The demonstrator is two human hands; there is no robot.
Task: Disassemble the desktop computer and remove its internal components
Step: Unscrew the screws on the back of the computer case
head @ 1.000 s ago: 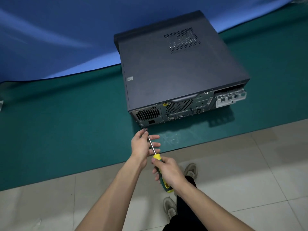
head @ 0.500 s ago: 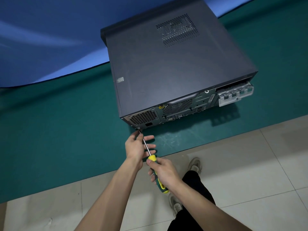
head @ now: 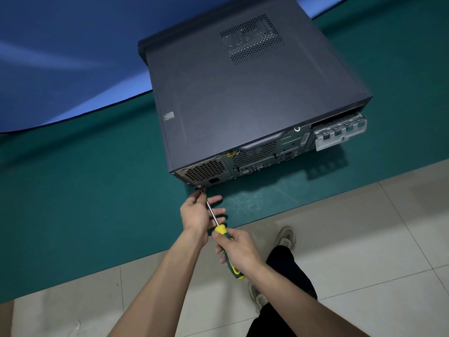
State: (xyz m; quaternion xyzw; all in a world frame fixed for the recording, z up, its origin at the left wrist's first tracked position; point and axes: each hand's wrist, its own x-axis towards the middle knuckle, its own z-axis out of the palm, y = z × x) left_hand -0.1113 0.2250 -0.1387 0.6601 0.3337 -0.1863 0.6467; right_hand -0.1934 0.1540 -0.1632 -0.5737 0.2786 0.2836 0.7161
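1. A dark grey computer (head: 243, 100) lies flat on a green mat (head: 73, 203), with its back side facing the person
2. The top of the computer has a patch of small holes (head: 251, 38) and a little sticker (head: 169, 116); the writing on the sticker is too small to read
3. On the back there is a tiny yellow label (head: 230, 154), and its words cannot be read either
4. A silver metal bracket (head: 340, 132) sticks out at the right end of the back
5. The right hand (head: 239, 249) grips the yellow and green handle of a screwdriver (head: 220, 229)
6. The tip of the screwdriver touches the low left corner of the back, by the vent (head: 205, 171)
7. The left hand (head: 196, 212) pinches the thin metal rod near the tip, with the other fingers spread out
8. A blue cloth (head: 60, 57) lies behind the mat
9. The floor (head: 364, 227) near the person has pale tiles, and a grey shoe (head: 286, 237) stands on it
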